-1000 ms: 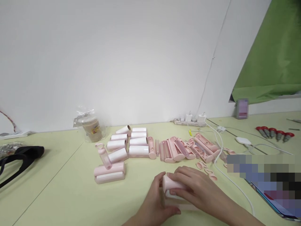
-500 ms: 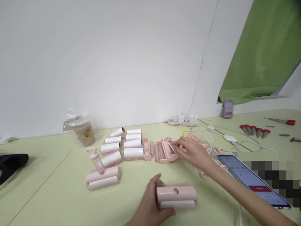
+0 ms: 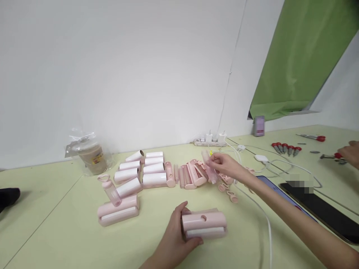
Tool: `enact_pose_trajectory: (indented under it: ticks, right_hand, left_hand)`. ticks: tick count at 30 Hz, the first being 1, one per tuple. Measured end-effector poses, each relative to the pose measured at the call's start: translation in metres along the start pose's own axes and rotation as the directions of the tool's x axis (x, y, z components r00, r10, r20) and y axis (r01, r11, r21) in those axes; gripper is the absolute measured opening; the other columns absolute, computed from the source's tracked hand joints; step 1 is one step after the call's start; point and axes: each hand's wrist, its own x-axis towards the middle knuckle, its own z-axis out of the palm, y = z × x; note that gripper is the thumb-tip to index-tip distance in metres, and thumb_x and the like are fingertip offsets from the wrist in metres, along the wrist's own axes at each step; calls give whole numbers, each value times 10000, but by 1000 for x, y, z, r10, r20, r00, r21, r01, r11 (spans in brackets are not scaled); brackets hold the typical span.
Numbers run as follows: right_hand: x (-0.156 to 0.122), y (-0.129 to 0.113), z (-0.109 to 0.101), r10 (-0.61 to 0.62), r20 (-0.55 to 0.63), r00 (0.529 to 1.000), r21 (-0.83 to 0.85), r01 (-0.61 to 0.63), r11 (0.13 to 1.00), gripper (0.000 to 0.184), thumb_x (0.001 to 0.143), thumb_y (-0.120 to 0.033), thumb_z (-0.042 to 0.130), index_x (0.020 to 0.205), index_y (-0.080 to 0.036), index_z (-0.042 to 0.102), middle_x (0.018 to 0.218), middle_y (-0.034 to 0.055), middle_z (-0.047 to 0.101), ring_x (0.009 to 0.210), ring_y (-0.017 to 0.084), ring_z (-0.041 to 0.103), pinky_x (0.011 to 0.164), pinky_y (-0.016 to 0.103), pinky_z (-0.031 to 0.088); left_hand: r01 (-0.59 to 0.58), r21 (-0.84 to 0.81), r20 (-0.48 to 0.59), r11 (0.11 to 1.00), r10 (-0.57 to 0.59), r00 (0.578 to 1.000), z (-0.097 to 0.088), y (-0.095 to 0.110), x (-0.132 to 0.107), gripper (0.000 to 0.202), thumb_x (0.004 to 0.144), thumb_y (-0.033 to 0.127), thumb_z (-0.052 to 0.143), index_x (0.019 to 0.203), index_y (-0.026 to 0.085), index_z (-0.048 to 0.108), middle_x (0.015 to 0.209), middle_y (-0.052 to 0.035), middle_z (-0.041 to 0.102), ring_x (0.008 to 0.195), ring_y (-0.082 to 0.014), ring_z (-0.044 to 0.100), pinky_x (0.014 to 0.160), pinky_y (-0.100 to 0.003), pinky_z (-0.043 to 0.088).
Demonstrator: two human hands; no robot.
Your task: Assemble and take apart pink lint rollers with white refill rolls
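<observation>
My left hand (image 3: 174, 239) grips the left end of a pink lint-roller case (image 3: 204, 223) that lies on the pale green table (image 3: 70, 231). A white roll shows through the case's front slot and a hole sits on its top. My right hand (image 3: 226, 166) is raised over the pile of pink case parts (image 3: 192, 175) and pinches a clear pink handle tube (image 3: 209, 166). Small pink ring pieces (image 3: 228, 190) lie just below that hand. White paper rolls (image 3: 146, 168) lie in rows to the left of the pile.
A finished pink case with an upright pink handle (image 3: 117, 209) lies at left. A bagged drink cup (image 3: 91, 157) stands by the wall. A power strip (image 3: 209, 141), white cables (image 3: 266, 220), phones (image 3: 322, 213) and red screwdrivers (image 3: 286, 148) lie at right. Another person's hand (image 3: 350, 153) is at the far right edge.
My right hand left the case, reached to the pile of parts, and now lifts a pink handle tube. My left hand keeps hold of the case. The view shifted right.
</observation>
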Motion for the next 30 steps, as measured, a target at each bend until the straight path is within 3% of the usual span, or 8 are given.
enact_pose_trajectory:
  ticks: [4,7,11,17,20,23,26,30]
  right_hand:
    - [-46,-14,11,-177,101,979,313,137,940,230,742,-316,396,932,-189,420,580,-32,543,520,123,527,485,225,402]
    - [-72,-24,27,-287,19,958,430,251,867,299,668,-156,468,955,-205,402,623,-34,532,604,133,530,587,253,431]
    - [-82,-28,34,-338,-44,940,345,332,878,341,639,-95,472,946,-220,393,703,-22,520,680,143,511,636,259,429]
    - [-72,-38,14,-317,145,937,268,272,924,243,611,-116,512,795,-222,394,696,-38,504,634,124,487,564,218,406]
    - [-62,-46,-2,-344,287,894,193,297,935,249,560,-115,540,738,-219,400,680,-45,514,611,123,482,507,197,366]
    - [-54,-53,-12,-374,403,835,182,328,927,287,582,-126,538,839,-225,455,715,-35,555,634,135,510,517,199,363]
    - [-53,-58,-17,-409,438,801,181,367,913,402,608,-132,543,988,-241,463,750,-25,580,666,147,526,531,205,364]
    - [-59,-58,-22,-460,446,768,196,418,887,284,613,-91,532,862,-221,492,783,-15,585,692,143,525,530,196,353]
  left_hand:
    - [-33,16,-11,999,33,999,1,-5,1,719,628,129,643,1233,194,259,1096,-62,446,1035,-211,453,912,-337,345]
    - [-53,27,-7,998,53,999,1,-5,0,718,631,138,653,1230,195,260,1095,-66,439,1026,-205,452,903,-341,354]
    - [-43,29,-11,999,44,999,1,-4,-1,729,619,129,662,1225,192,262,1113,-75,431,1043,-209,439,906,-342,355]
    - [-47,30,-8,998,47,999,1,-5,0,734,608,133,669,1221,198,272,1109,-71,437,1039,-213,442,892,-337,366]
    - [-8,57,-8,998,8,1000,0,-4,1,732,591,155,688,1207,197,295,1111,-76,446,1042,-228,441,899,-353,357]
    - [15,80,-11,997,-14,1000,-1,-2,2,694,590,154,683,1182,190,323,1109,-79,449,1053,-234,431,909,-359,347]
    - [-5,107,-16,994,7,1000,-2,1,2,632,602,145,665,1150,190,355,1102,-72,450,1066,-233,418,923,-359,332]
    - [-26,106,-11,994,27,1000,-2,1,2,598,598,163,673,1121,190,384,1096,-70,447,1066,-240,416,921,-360,334]
